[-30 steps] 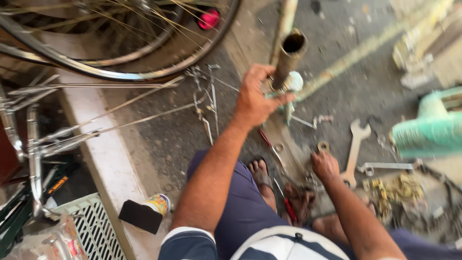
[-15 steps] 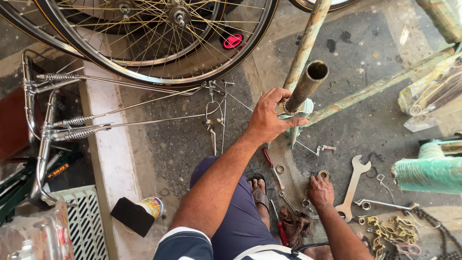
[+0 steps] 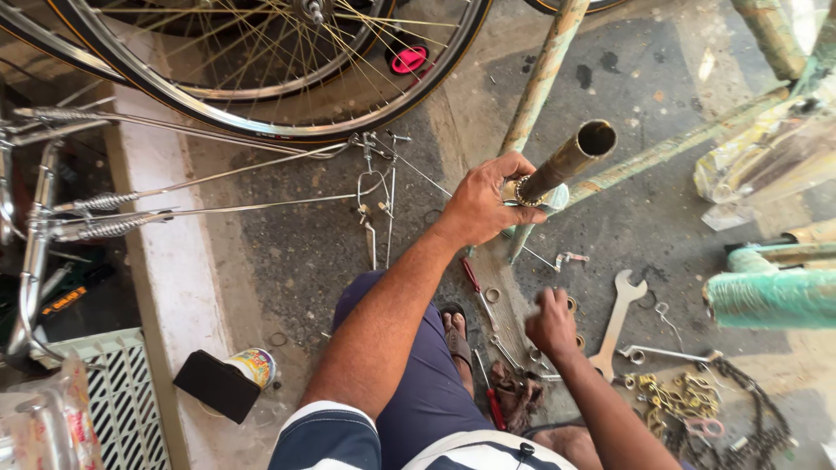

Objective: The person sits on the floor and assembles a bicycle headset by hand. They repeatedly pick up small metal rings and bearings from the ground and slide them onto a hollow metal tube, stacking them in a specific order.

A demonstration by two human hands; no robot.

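My left hand (image 3: 479, 207) grips the lower part of a brass-coloured metal tube (image 3: 570, 158) that tilts up to the right, with its open end toward me. A ring of small bearing balls (image 3: 522, 190) sits on the tube by my fingers. A pale green bicycle frame tube (image 3: 544, 74) runs behind it. My right hand (image 3: 550, 322) is low over the concrete floor. Its fingers are bunched over small metal rings (image 3: 572, 305) beside a flat open-ended wrench (image 3: 616, 315). Whether it holds one of them is hidden.
A spoked bicycle wheel (image 3: 261, 70) with a pink reflector (image 3: 408, 59) fills the top. Sprung metal rods (image 3: 157, 204) lie at left, above a white crate (image 3: 113, 392) and a small can (image 3: 252, 365). A chain (image 3: 688, 400), red-handled tools (image 3: 475, 283) and a green wrapped tube (image 3: 771, 296) lie around my sandalled foot (image 3: 455, 335).
The tube has tilted further down to the right in my left hand. My view has dropped, so the wheel shows more. My right hand stays among the small parts on the floor.
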